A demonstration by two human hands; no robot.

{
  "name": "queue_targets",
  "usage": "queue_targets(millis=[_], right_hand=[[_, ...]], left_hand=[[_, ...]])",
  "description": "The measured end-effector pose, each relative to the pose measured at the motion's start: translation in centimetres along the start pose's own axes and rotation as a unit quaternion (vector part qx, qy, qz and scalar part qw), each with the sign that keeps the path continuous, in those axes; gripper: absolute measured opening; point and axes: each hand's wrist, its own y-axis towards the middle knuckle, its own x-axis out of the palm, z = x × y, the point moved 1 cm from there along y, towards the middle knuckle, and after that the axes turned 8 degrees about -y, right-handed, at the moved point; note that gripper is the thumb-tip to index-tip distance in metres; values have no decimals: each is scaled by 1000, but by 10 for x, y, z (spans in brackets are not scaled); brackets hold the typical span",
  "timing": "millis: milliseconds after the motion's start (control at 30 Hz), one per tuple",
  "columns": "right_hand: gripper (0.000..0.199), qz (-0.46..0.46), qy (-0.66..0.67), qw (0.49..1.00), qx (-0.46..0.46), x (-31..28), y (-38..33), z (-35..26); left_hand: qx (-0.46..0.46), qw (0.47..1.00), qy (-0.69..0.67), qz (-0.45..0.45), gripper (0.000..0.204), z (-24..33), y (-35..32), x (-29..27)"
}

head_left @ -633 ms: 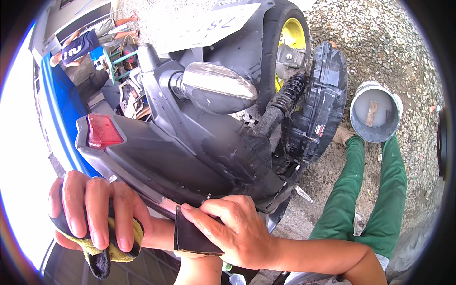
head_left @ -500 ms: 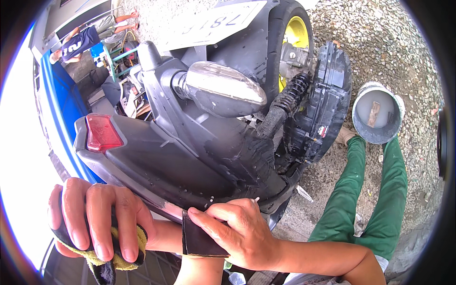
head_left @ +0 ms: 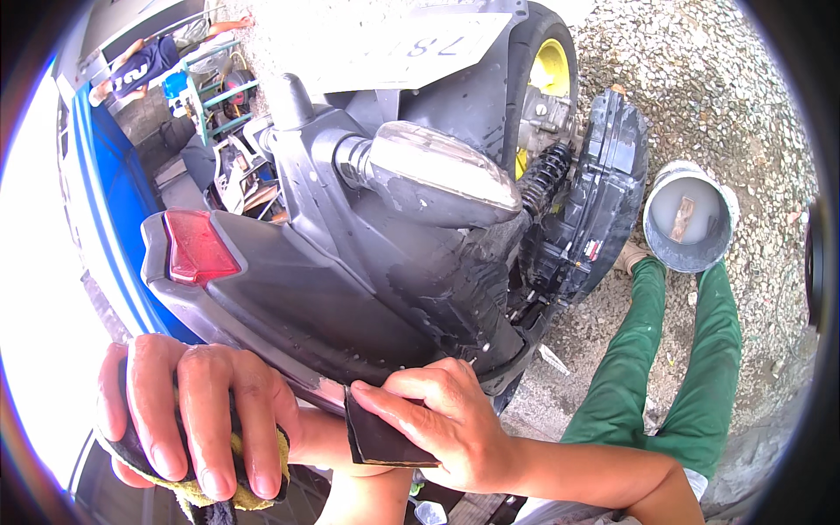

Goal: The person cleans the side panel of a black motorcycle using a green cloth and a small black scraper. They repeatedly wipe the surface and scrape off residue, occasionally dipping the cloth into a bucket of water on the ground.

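- Left hand (head_left: 206, 411) has its fingers curled down over a bunched black-and-yellow fuzzy cloth (head_left: 258, 500) — gripping it, fingers a bit apart. Can't tell from here if the cloth touches the bike.
- Right hand (head_left: 451, 424) is pinching a dark, stiff-looking folded sheet (head_left: 381, 437), thumb laid along the top, fingers mostly tucked out of sight.
- That sheet sits right by a pinkish worn patch (head_left: 331, 391) on the lower edge of the matte dark-grey plastic tail panel (head_left: 289, 302). Whether it's actually pressed on there, I can't tell.
- Up the panel there's an angular red tail light (head_left: 201, 249), then a clear-lensed turn signal (head_left: 442, 175) on a dark stalk.
- Bright yellow wheel rim (head_left: 549, 68) farther back, over pale gravel (head_left: 691, 87).
- Grey bucket (head_left: 687, 262) of cloudy water near the feet, brownish piece (head_left: 683, 219) in it — green trousers (head_left: 700, 376) just below.
- Someone in a dark shirt (head_left: 144, 66) is off at upper left.
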Motion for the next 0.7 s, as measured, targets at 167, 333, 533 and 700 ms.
queue_targets(millis=[167,333,533,700], right_hand=[[59,-8,-9,1000,-19,0,6,3],[60,-5,-15,1000,-22,-3,0,4],[57,-5,-40,999,-35,-7,-1,6],[54,0,-29,999,-43,-4,8,1]], left_hand=[[0,999,-36,22,25,-3,3,2],[-12,999,-40,13,26,-3,3,0],[-26,999,-21,-9,30,7,1,-5],[22,999,-33,29,31,3,-1,0]])
